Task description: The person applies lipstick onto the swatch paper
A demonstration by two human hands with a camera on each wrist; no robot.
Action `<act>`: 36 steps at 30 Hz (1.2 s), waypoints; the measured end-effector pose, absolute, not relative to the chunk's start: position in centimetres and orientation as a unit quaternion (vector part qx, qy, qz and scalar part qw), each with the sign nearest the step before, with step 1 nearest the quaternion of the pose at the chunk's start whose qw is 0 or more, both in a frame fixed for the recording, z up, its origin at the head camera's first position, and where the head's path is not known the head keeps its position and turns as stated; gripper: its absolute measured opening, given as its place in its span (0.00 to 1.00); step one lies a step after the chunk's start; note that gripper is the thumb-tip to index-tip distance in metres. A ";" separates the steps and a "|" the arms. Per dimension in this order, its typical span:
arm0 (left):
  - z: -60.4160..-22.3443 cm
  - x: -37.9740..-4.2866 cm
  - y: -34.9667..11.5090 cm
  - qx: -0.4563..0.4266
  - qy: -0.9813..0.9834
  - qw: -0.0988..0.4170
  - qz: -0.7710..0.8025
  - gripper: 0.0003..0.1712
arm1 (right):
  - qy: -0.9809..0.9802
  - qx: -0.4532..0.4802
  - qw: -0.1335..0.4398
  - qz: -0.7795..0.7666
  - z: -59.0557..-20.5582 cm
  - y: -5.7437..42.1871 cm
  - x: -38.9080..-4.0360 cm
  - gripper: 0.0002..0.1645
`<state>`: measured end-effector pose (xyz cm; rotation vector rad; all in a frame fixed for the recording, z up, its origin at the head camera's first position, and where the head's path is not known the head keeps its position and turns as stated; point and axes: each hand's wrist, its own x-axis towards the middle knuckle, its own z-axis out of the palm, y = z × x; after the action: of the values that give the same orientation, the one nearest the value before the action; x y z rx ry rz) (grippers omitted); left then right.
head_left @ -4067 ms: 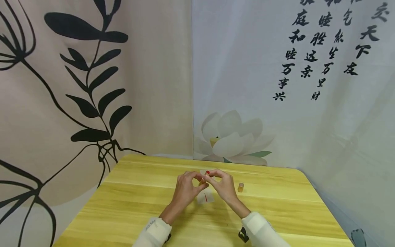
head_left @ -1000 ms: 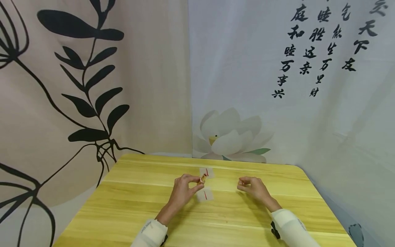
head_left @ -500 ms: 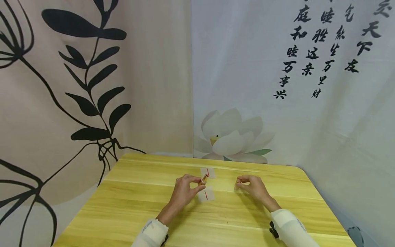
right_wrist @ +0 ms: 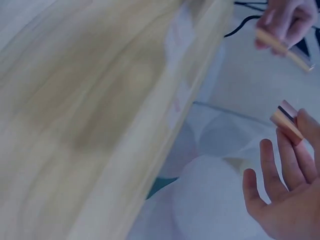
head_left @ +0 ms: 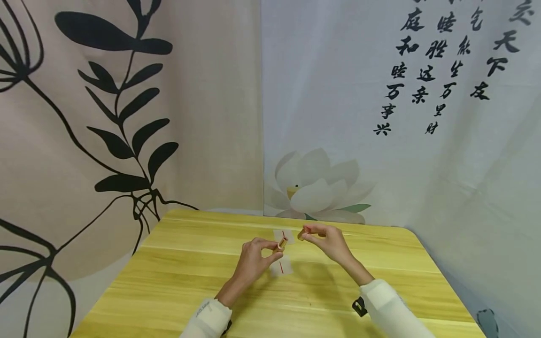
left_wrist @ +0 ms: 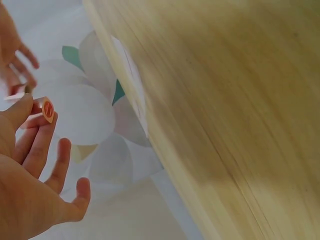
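Note:
My left hand [head_left: 253, 260] pinches a gold lipstick tube [head_left: 282, 244] between thumb and fingertips, tilted above the table. In the left wrist view a red round label marks the end of this lipstick [left_wrist: 47, 110]. To its right, my right hand [head_left: 331, 241] pinches the short gold lipstick cap [head_left: 301, 234]; a dark band crosses the cap [right_wrist: 286, 112] in the right wrist view. Tube and cap are a small gap apart. Beneath them lie two pale paper pieces, the far one [head_left: 289, 236] and the near one [head_left: 284, 267], each bearing a red streak.
The paper pieces lie on a yellow wood-grain table [head_left: 203, 263]. Behind it hangs a printed cloth backdrop [head_left: 220, 117] with leaves, a lotus and writing, close to the table's far edge.
The lipstick's red tip showed between both hands at first, with the cap standing on the table. My right hand took the cap and brought it leftward and up, near the tube.

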<state>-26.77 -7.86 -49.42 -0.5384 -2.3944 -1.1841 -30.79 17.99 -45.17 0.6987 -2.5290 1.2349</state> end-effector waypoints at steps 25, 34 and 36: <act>-49.1 -26.9 -8.0 -0.206 -0.860 0.224 -0.411 0.10 | -0.839 0.292 0.107 0.447 -42.8 14.6 -29.6 0.21; -48.9 -27.0 -8.2 -0.213 -0.859 0.232 -0.404 0.12 | -0.833 0.312 0.088 0.447 -43.0 14.3 -29.3 0.23; -48.8 -27.0 -8.3 -0.218 -0.859 0.235 -0.400 0.12 | -0.833 0.314 0.086 0.447 -43.1 14.2 -29.3 0.24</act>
<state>-27.00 -8.29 -48.80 -0.5996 -2.3566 -1.0970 -29.29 14.19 -43.10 0.9347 -2.4832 1.3315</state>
